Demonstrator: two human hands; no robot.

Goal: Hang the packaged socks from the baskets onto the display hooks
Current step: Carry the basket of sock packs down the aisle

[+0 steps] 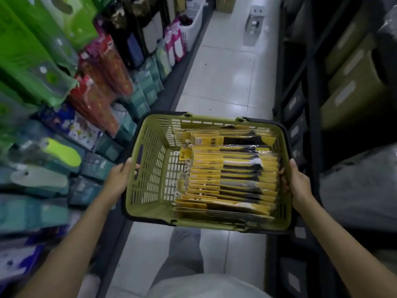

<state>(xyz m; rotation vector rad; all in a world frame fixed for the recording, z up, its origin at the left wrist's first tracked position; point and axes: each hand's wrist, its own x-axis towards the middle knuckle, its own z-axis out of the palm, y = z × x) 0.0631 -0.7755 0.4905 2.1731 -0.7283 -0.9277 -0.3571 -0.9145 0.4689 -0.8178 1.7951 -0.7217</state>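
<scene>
I hold an olive-green plastic basket (150, 168) in the air above the aisle floor. My left hand (120, 179) grips its left end wall, thumb over the rim. On the opposite end, my right hand (297, 181) grips the rim. Several packaged socks (232, 175) with yellow cards and small white hooks lie stacked in the right half of the basket. The left half of the basket holds nothing. The display wall (64, 93) on my left is full of hanging packets of insoles and socks.
A white basket (193, 24) stands on the floor farther down the aisle on the left. Dark shelving with cardboard boxes (352, 82) lines the right side. A white tiled floor (225, 78) runs ahead between them.
</scene>
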